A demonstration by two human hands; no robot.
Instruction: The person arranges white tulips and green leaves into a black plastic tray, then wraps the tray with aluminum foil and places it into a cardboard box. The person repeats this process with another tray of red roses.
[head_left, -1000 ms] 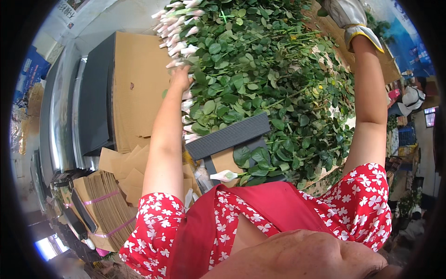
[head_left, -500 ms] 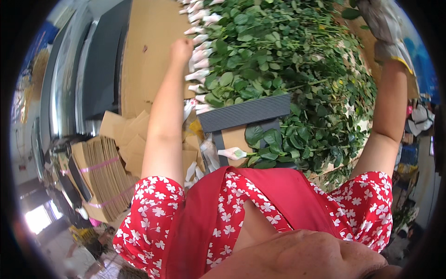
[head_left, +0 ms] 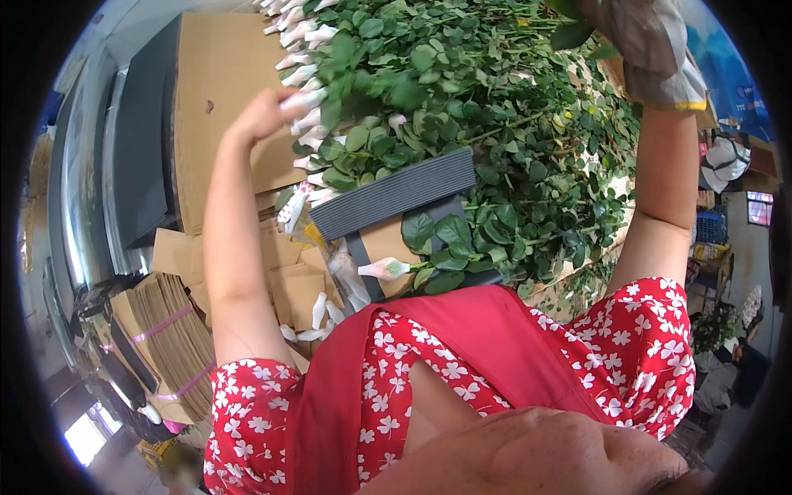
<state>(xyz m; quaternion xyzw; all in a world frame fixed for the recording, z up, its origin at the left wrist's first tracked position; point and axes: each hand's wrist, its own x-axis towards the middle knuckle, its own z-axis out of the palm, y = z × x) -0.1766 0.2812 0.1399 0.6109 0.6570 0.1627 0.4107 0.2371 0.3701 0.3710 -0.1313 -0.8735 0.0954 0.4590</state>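
Note:
My bare left hand (head_left: 266,117) is closed on a netted rose bud (head_left: 304,100) at the left edge of a broad bed of cut roses (head_left: 495,107). Leaves just right of that bud are smeared by motion. At the upper right, my right hand (head_left: 648,45) wears a grey glove with a yellow-edged cuff. It is curled around a leafy stem (head_left: 569,35); its fingertips are partly hidden at the frame's edge. More rose heads in white netting (head_left: 290,59) line up along the bed's left side, their stems pointing right.
A ribbed dark grey strip (head_left: 394,194) lies across the near roses. Closer to me, a single netted rose (head_left: 384,269) rests on cardboard. Brown cardboard (head_left: 219,107) spreads left of the bed. A strapped stack of cardboard pieces (head_left: 165,342) and loose white nets (head_left: 320,312) are at lower left.
The view has shifted, so the bed sits further left. My left hand, earlier a closed fist beside the rose heads, now grips a netted bud, and nearby leaves are moving.

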